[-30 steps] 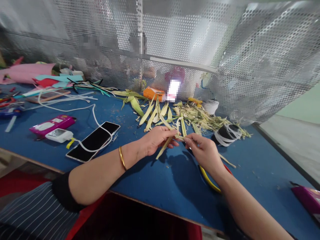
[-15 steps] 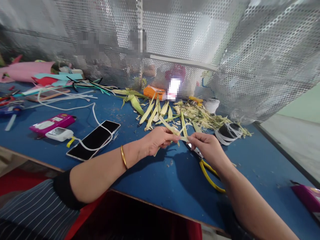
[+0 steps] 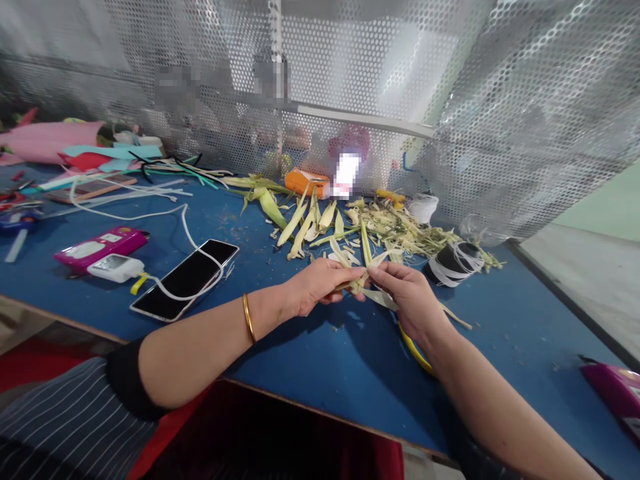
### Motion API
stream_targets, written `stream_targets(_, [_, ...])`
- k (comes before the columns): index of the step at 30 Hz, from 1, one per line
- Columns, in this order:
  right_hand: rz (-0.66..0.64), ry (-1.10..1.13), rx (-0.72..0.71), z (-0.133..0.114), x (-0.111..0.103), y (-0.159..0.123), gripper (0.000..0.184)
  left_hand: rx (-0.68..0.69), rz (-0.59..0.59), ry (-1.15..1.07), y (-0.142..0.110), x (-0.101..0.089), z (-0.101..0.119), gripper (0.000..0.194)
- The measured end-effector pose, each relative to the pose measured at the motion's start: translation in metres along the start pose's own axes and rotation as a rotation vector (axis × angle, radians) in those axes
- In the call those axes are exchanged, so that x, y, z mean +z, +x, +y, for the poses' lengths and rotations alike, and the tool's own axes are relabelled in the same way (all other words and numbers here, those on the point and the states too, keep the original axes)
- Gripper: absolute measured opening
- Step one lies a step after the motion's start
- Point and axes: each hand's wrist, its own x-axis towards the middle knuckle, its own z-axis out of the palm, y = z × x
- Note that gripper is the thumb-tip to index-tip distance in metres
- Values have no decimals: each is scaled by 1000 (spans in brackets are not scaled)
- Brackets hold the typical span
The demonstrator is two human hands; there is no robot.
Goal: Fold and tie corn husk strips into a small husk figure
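Note:
My left hand [image 3: 327, 283] pinches a small bundle of pale corn husk strips [image 3: 356, 285] above the blue table. The fingers of my right hand [image 3: 400, 287] are closed on the same husk, close to the left fingertips. Several strips fan out from between the hands, some upward and one down to the right. Beneath my right wrist lie scissors, of which only a yellow handle [image 3: 417, 352] shows; the rest is hidden. Loose corn husks [image 3: 297, 227] lie just beyond the hands.
A heap of husk scraps [image 3: 400, 227] lies at the back, with a black spool of white string [image 3: 455, 263] to its right. On the left are a phone [image 3: 185, 280], a white cable [image 3: 187, 230] and a magenta device [image 3: 103, 249]. A perforated panel [image 3: 360, 73] borders the table.
My hands have come closer together and the husk strips between them have shifted, with one now hanging down by my right hand. My right hand covers more of the scissors.

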Motion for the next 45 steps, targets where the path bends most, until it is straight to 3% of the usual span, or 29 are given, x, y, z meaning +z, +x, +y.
stream_targets(4, [109,1,-13,6,-1,3,34,7,-32,61,-1,1,-1,27])
stream_targets(8, [214,-38,-115,10,-2,6,32,27,-75,81,0,1,-4,25])
stream_targets(11, [236,-83,-155,11,-3,7,31,30,-74,72,1,0,-5,27])
stream_targets(15, [101,-160,-85,7,-7,8,36,-9,-43,-15,1,-1,-1,33])
stream_targets(21, [-160,-449,-107,-3,-8,2,39,21,74,-94,3,-5,2,17])
stream_targets(31, [-289,-570,-121,-16,-19,-3,36,42,123,7,6,-9,2,17])
stream_targets(33, [-191,-631,-211,-18,-20,-4,36,73,134,76,6,-11,1,19])
stream_targets(35, [46,-712,-407,-18,-20,-5,32,119,111,158,5,-12,0,19])
stream_targets(37, [241,-788,-578,-16,-18,-5,25,167,39,220,3,-9,-1,17])
stream_targets(38, [257,-804,-610,-15,-17,-4,23,184,-8,252,2,-7,-2,16])
stream_targets(40, [137,-770,-538,-11,-14,-3,23,189,-84,318,-1,-2,-3,17])
stream_targets(42, [-27,-629,-372,-7,-10,-2,25,172,-114,366,-3,3,-4,23])
stream_targets(45, [-66,-403,-194,-2,-3,-3,28,136,-96,355,-4,9,-4,31])
